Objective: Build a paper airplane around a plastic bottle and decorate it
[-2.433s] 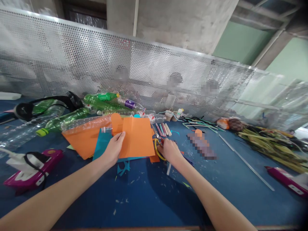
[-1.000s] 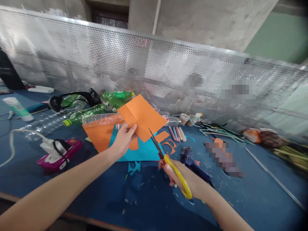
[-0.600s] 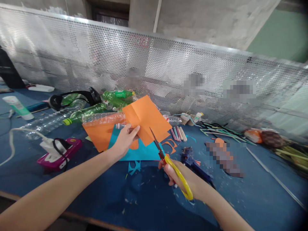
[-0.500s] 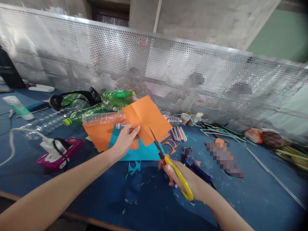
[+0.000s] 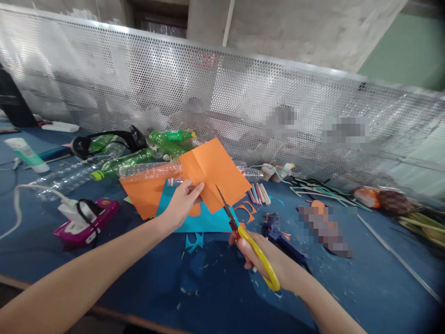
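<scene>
My left hand [image 5: 184, 202] pinches the lower left edge of a creased sheet of orange paper [image 5: 222, 169], thumb on top. The sheet is raised above the table. In my right hand [image 5: 255, 250] are scissors [image 5: 255, 248] with yellow and red handles, fingers wrapped round them. Their dark blades point up and left, across the lower edge of the orange paper; I cannot tell whether they bite into it. Beneath lies a blue paper sheet [image 5: 215, 221], beside another orange sheet [image 5: 146, 197] on the table.
Green and clear plastic bottles [image 5: 127, 163] lie behind the papers. A dark blue glue gun [image 5: 283, 239] and several chalk-like sticks [image 5: 259, 193] are right of centre. A magenta power strip [image 5: 86, 225] sits at left. Paper scraps [image 5: 194, 242] dot the table. A perforated metal screen [image 5: 156, 88] stands behind.
The orange paper and my left hand have shifted very slightly to the right. My right hand and the scissors have hardly moved.
</scene>
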### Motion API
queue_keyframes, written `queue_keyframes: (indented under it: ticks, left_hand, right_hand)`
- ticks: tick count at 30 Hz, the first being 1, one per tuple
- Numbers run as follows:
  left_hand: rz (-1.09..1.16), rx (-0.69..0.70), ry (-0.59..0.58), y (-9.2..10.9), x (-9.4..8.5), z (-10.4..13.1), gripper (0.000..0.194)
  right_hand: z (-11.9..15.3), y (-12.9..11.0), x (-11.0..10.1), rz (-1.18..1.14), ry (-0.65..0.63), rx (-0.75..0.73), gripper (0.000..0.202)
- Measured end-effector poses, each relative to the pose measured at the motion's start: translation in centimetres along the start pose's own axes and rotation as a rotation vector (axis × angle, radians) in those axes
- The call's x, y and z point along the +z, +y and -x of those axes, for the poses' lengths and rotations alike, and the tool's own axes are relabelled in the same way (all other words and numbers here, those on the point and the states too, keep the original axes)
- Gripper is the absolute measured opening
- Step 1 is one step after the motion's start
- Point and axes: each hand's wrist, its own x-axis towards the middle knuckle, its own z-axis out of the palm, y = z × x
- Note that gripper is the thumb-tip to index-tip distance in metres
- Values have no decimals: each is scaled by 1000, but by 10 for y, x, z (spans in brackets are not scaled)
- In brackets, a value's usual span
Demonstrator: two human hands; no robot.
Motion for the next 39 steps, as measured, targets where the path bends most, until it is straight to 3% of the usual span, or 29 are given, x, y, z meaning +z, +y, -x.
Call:
queue_keyframes:
  ticks: [12,39]
  left_hand:
    - [-20,0,-30,1,-2,-1,31]
    - [-41,-7,-64,4,-4,-2,29]
  right_hand:
    - [-4,14,7,4,0,18,48]
    - [-10,22,11,-33,11,21,56]
